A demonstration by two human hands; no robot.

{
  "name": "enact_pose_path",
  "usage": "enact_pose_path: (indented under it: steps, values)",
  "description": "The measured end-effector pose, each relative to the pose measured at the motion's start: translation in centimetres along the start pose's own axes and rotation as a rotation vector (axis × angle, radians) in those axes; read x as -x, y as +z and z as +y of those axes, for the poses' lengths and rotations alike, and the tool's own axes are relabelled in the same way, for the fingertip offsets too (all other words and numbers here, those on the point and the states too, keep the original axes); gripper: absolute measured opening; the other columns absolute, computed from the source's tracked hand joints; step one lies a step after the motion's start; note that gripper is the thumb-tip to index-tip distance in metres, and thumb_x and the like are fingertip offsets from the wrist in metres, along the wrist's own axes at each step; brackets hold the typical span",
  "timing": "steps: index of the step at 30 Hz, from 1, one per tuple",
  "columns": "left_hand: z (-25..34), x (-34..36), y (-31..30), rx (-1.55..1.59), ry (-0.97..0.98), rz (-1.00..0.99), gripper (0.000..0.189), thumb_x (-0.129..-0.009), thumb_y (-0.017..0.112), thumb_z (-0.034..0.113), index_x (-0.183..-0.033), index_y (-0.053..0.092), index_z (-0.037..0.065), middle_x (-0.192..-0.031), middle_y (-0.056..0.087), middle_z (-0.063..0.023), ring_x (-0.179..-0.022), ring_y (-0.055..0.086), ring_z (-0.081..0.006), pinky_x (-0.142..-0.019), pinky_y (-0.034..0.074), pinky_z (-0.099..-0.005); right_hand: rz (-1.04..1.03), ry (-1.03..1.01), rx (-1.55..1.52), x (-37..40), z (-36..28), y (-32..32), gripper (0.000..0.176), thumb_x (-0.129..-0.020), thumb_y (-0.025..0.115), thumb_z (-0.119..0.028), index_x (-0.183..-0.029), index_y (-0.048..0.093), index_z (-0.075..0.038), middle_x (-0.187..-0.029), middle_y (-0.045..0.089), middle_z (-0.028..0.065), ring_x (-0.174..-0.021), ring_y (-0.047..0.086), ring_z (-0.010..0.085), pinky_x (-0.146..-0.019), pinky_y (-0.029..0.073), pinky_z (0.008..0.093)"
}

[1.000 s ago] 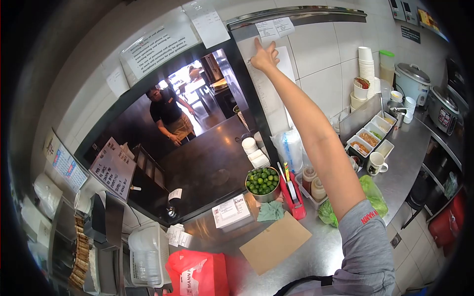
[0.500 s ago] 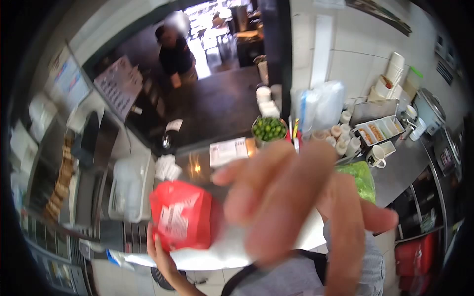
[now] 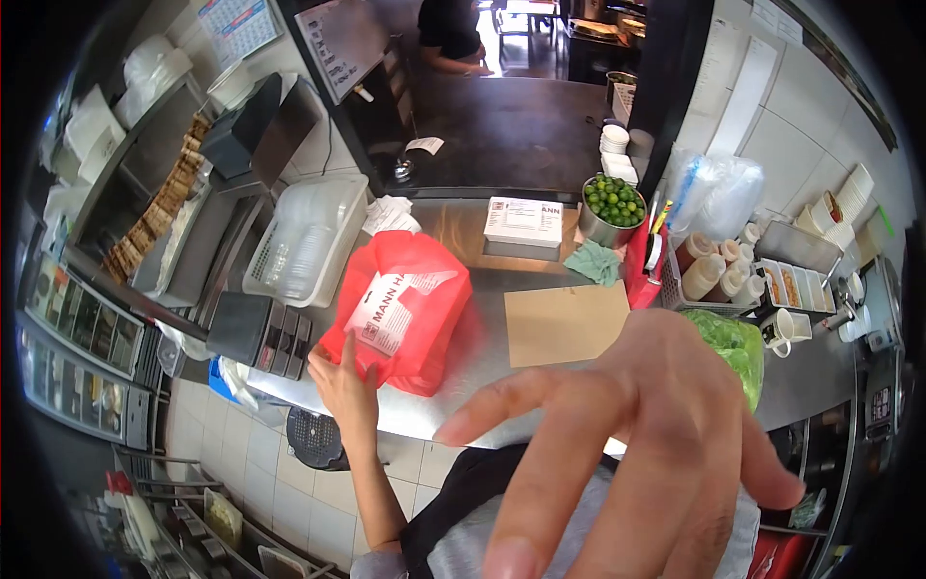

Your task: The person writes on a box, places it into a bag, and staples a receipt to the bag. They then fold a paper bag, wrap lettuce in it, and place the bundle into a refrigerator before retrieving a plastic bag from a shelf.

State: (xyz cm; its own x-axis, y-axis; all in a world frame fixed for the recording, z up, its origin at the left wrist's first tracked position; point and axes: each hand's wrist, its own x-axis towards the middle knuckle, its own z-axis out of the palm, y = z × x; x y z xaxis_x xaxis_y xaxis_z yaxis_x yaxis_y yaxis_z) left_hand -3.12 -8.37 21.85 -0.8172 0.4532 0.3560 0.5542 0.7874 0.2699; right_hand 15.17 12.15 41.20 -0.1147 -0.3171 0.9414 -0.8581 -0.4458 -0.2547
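Note:
On the counter at centre left stands a red bag [image 3: 439,333] with a white printed label [image 3: 386,314] reading "MANN". My left hand [image 3: 345,394] grips its lower left edge, the index finger lying up along the red material. My right hand [image 3: 627,425] is raised close to the camera, fingers spread and nothing in it. It covers part of the counter and my apron. Behind it lies a flat tan paper piece [image 3: 564,321]. A green plastic bag [image 3: 728,343] shows past its right side.
At the back are a stack of printed cards [image 3: 523,222], a metal bowl of limes [image 3: 612,203] and a green cloth [image 3: 593,261]. Sauce bottles [image 3: 709,275] fill a basket at right. A white bin of plastic containers [image 3: 304,246] stands left. Beyond the pass counter is another person [image 3: 449,34].
The view has turned, so the counter appears shifted right and up. My right hand now shows sharper and lower. My left hand stays at the red bag.

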Motion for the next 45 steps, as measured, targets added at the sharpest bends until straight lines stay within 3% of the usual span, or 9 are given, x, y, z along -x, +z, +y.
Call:
enact_pose_path:
  steps: [7, 11, 16, 21, 28, 35, 37, 40, 45]
  values:
    - [0.2, -1.6, 0.1, 0.004, 0.043, 0.135, 0.057, -0.067, 0.069, 0.006, -0.121, 0.053, 0.017, -0.135, 0.034, -0.0148, -0.122, 0.035, -0.0366, -0.098, 0.031, -0.0482, 0.057, 0.721, 0.099, 3.7, 10.6, -5.1, 0.034, -0.09, 0.046, -0.034, -0.094, 0.067, -0.006, -0.11, 0.057, 0.0144, -0.098, 0.056, 0.0228, -0.084, 0.043, 0.0359]
    - [0.1, -2.5, -1.0, -0.306, 0.238, 0.094, 0.05, -0.062, 0.069, 0.008, -0.11, 0.059, 0.013, -0.139, 0.031, -0.0143, -0.129, 0.027, -0.0374, -0.104, 0.018, -0.0571, -0.673, 1.156, 1.059, 13.2, 18.0, -5.8, 0.024, -0.088, 0.05, -0.017, -0.092, 0.061, 0.003, -0.081, 0.063, 0.0192, -0.085, 0.061, 0.0292, -0.069, 0.049, 0.0353]
    - [1.5, -2.3, -4.5, -0.025, 0.233, 0.005, 0.051, -0.065, 0.072, 0.013, -0.115, 0.058, 0.011, -0.138, 0.034, -0.0133, -0.131, 0.025, -0.0349, -0.106, 0.017, -0.0505, 0.558, 1.125, 0.176, 14.7, 14.9, -12.1, 0.027, -0.091, 0.048, -0.017, -0.109, 0.057, 0.0, -0.092, 0.067, 0.0119, -0.086, 0.064, 0.0237, -0.072, 0.05, 0.0366]
    - [10.2, -3.4, -0.9, 1.115, 0.481, -0.203, 0.051, -0.081, 0.059, 0.007, -0.129, 0.044, 0.002, -0.136, 0.038, -0.0152, -0.128, 0.034, -0.0289, -0.102, 0.03, -0.0403, 1.781, 0.778, 0.804, 27.2, 13.0, -20.4, 0.048, -0.087, 0.053, -0.025, -0.128, 0.044, -0.003, -0.129, 0.047, 0.0104, -0.119, 0.044, 0.0204, -0.099, 0.033, 0.0365]
    - [22.7, -13.1, 26.9, 0.77, -0.245, -0.224, 0.073, -0.082, 0.06, 0.028, -0.139, 0.022, 0.003, -0.145, 0.021, -0.0148, -0.133, 0.022, -0.0322, -0.105, 0.026, -0.0437, 1.926, 1.58, 1.163, 41.6, 11.7, -21.7, 0.078, -0.077, 0.064, -0.027, -0.139, 0.023, -0.002, -0.142, 0.023, 0.0177, -0.13, 0.021, 0.0343, -0.106, 0.023, 0.0357]
    - [16.5, -17.9, 43.3, 0.934, -0.348, -0.249, 0.047, -0.076, 0.061, 0.025, -0.115, 0.051, 0.001, -0.115, 0.054, -0.0215, -0.107, 0.053, -0.0361, -0.095, 0.039, -0.0411, 1.69, 1.327, 1.051, 52.0, 12.9, -20.5, 0.069, -0.07, 0.069, -0.025, -0.129, 0.037, -0.008, -0.13, 0.037, 0.0186, -0.121, 0.035, 0.0363, -0.097, 0.033, 0.0426]
    - [17.5, -17.0, 41.2, 1.051, -0.468, -0.146, 0.048, -0.069, 0.068, 0.016, -0.11, 0.047, -0.001, -0.105, 0.055, -0.0169, -0.097, 0.055, -0.0289, -0.089, 0.042, -0.0387, 1.715, 1.349, 1.791, 49.9, 14.7, -20.3, 0.049, -0.071, 0.069, -0.02, -0.113, 0.053, -0.001, -0.103, 0.059, 0.0179, -0.098, 0.055, 0.0346, -0.084, 0.044, 0.0399]
    - [16.9, -16.4, 42.4, 1.309, -0.535, -0.173, 0.043, -0.074, 0.068, 0.007, -0.105, 0.038, 0.009, -0.102, 0.051, -0.0085, -0.083, 0.055, -0.021, -0.06, 0.048, -0.0339, 1.734, 1.3, 1.277, 50.2, 14.0, -20.5, 0.055, -0.07, 0.069, -0.026, -0.114, 0.051, 0.0, -0.108, 0.056, 0.0225, -0.107, 0.049, 0.0379, -0.09, 0.041, 0.042]
    - [18.9, -13.0, 33.1, 1.494, -0.59, -0.306, 0.038, -0.081, 0.064, 0.007, -0.106, 0.035, 0.009, -0.11, 0.045, -0.0091, -0.096, 0.051, -0.0202, -0.073, 0.046, -0.0326, 1.976, 0.929, 0.603, 42.5, 10.7, -18.7, 0.035, -0.082, 0.058, -0.012, -0.115, 0.051, -0.009, -0.11, 0.053, 0.0081, -0.098, 0.053, 0.0197, -0.078, 0.046, 0.0326]
